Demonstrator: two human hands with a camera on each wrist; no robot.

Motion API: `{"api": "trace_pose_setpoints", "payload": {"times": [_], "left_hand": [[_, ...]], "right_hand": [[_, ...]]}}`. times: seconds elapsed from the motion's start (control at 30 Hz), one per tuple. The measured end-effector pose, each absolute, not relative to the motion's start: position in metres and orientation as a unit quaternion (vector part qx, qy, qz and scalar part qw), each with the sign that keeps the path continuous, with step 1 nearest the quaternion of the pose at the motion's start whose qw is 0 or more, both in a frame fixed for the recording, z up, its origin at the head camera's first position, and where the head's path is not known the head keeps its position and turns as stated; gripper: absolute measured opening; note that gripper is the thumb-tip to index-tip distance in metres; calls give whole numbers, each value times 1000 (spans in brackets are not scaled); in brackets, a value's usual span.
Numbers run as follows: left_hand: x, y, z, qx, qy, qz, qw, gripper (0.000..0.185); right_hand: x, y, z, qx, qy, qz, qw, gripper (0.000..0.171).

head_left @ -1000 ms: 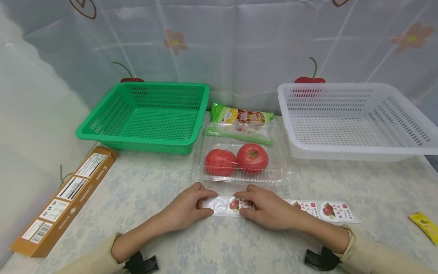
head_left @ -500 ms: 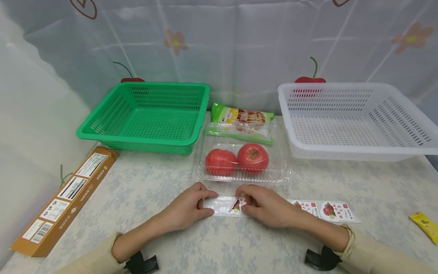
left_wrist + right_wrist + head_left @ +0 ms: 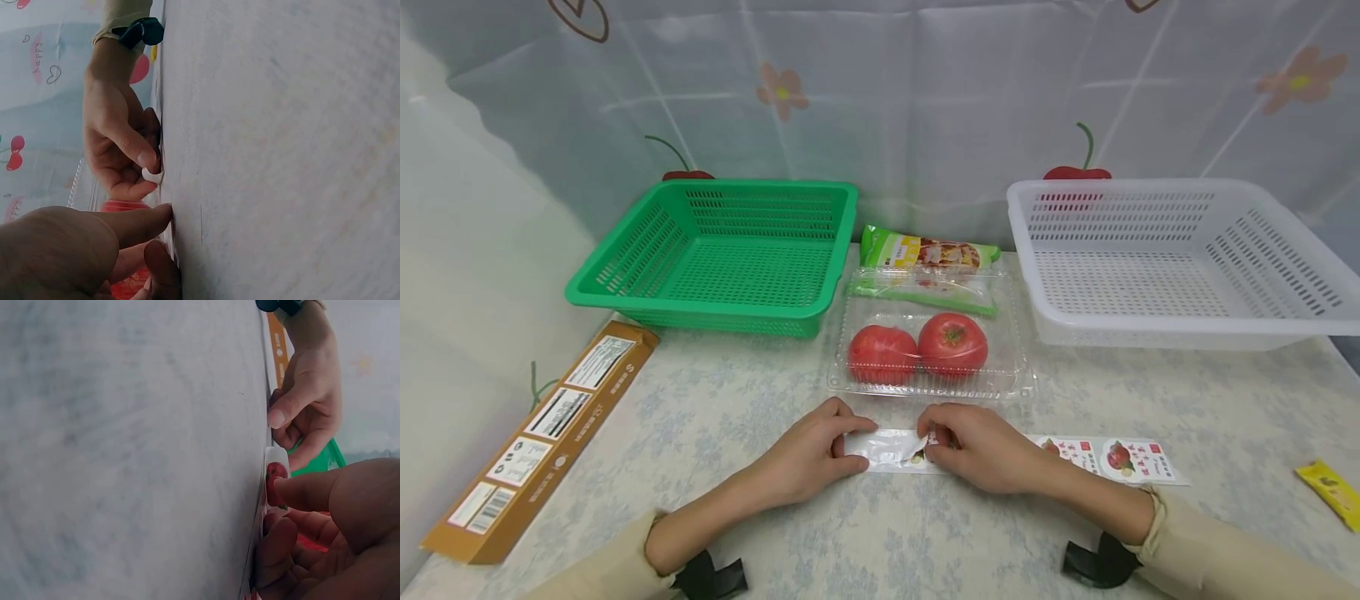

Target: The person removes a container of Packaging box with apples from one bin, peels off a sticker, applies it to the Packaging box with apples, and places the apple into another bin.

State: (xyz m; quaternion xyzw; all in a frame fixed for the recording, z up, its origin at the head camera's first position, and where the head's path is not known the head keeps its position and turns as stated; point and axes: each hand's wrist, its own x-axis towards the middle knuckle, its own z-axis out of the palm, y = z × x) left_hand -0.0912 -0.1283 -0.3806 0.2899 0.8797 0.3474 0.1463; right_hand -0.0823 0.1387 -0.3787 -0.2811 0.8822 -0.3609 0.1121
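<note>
A strip of fruit-print stickers (image 3: 883, 450) lies flat on the table in front of the fruit box. My left hand (image 3: 807, 458) holds its bare left end down, thumb at the near edge and index finger at the far edge. My right hand (image 3: 981, 450) pinches a sticker (image 3: 277, 478) between thumb and fingers. That sticker's left edge is curled up off the shiny backing, and its white underside shows in the left wrist view. My right hand hides the rest of it. More stickers (image 3: 1120, 456) continue to the right, partly under my right wrist.
Behind the hands is a clear plastic box (image 3: 1011, 358) with two red fruits (image 3: 953, 344), and a green food packet (image 3: 925, 252) behind it. A green basket (image 3: 820, 312) and a white basket (image 3: 1150, 327) flank them. A brown carton (image 3: 542, 442) lies left, a yellow packet (image 3: 1330, 496) right.
My right fingers have curled in and lifted the sticker's left edge, folding it back toward the right. My left hand has stayed in place on the strip.
</note>
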Motion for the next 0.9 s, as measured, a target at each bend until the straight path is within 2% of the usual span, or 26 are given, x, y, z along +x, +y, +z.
{"api": "trace_pose_setpoints", "payload": {"times": [0.9], "left_hand": [[-91,-127,-380,301,882,333,145,41]], "right_hand": [[-78,140,-376,-286,874,-378,108,19]]}}
